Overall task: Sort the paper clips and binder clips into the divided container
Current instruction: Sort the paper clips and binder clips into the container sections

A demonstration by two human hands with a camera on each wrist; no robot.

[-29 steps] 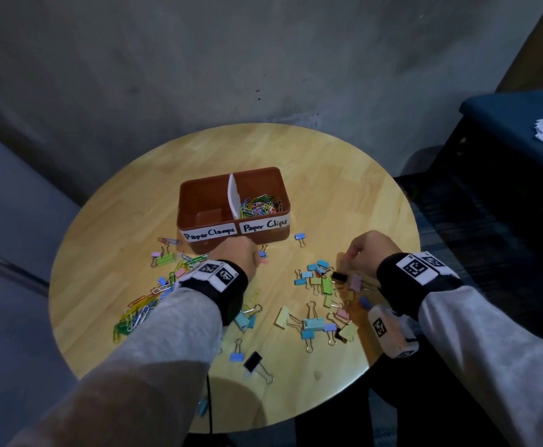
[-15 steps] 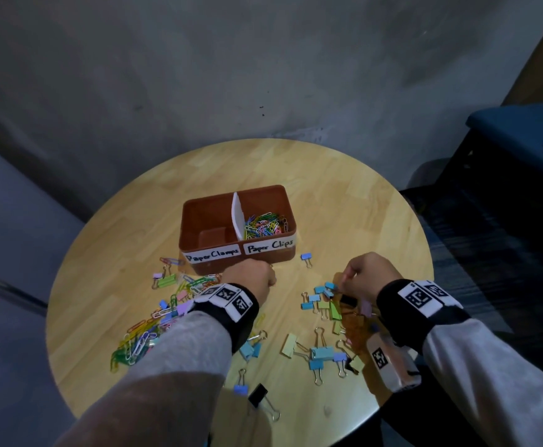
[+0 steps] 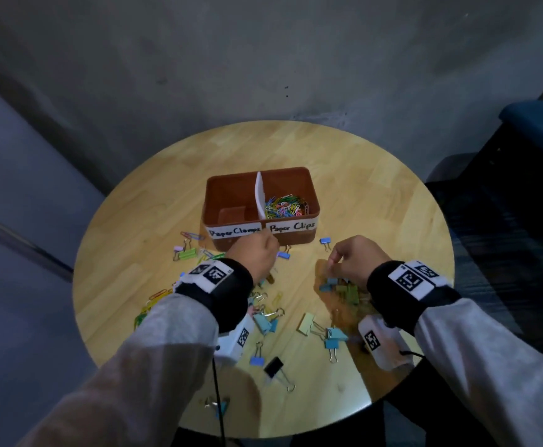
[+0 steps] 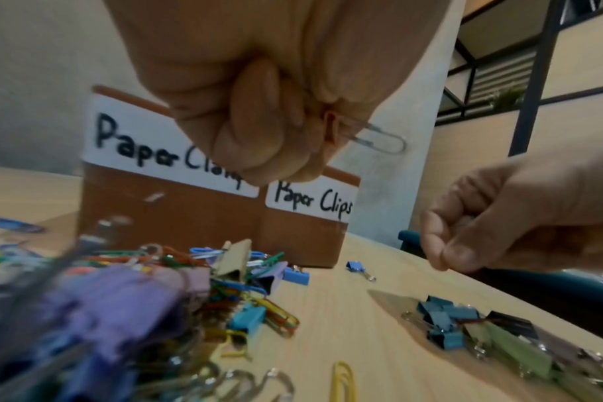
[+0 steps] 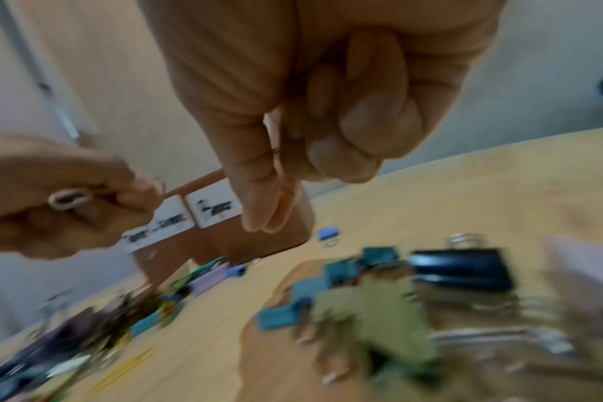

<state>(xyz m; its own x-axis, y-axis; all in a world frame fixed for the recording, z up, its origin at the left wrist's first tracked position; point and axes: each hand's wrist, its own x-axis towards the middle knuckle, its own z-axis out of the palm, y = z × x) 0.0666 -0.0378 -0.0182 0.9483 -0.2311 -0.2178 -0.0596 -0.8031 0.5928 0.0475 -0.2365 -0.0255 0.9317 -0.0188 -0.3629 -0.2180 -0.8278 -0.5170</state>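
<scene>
Two hands work above a round wooden desk (image 3: pixel 376 201) scattered with coloured clips. The left hand (image 3: pixel 254 254), fingers curled into a fist, pinches a silver paper clip (image 4: pixel 379 138) whose loop juts from between the fingers, just in front of the near wall of a brown divided container (image 3: pixel 228 191). The right hand (image 3: pixel 355 258) is also curled, thumb and forefinger pressed together over a heap of binder clips; the right wrist view shows a thin green sliver (image 5: pixel 276 150) in that pinch, but blur leaves it unclear what it is.

The container stands at the middle of the desk, split by a white divider (image 3: pixel 260 198). Its left compartment, labelled "Paper Clamps" (image 3: pixel 234 232), shows only a bare brown floor from the head view; the right one, labelled "Paper Clips" (image 3: pixel 292 226), holds a pile of coloured paper clips (image 3: pixel 284 206).

Teal and green binder clips (image 3: pixel 341 287) lie in a cluster under the right hand, with a black one (image 4: pixel 513 326) among them. A mixed heap of purple binder clips and paper clips (image 4: pixel 131 293) lies at the near left. A lone blue binder clip (image 3: pixel 325 241) lies just right of the container, and a black binder clip (image 3: pixel 274 367) near the desk's near edge. Both wrists wear black bands with printed markers (image 3: pixel 409 279).
</scene>
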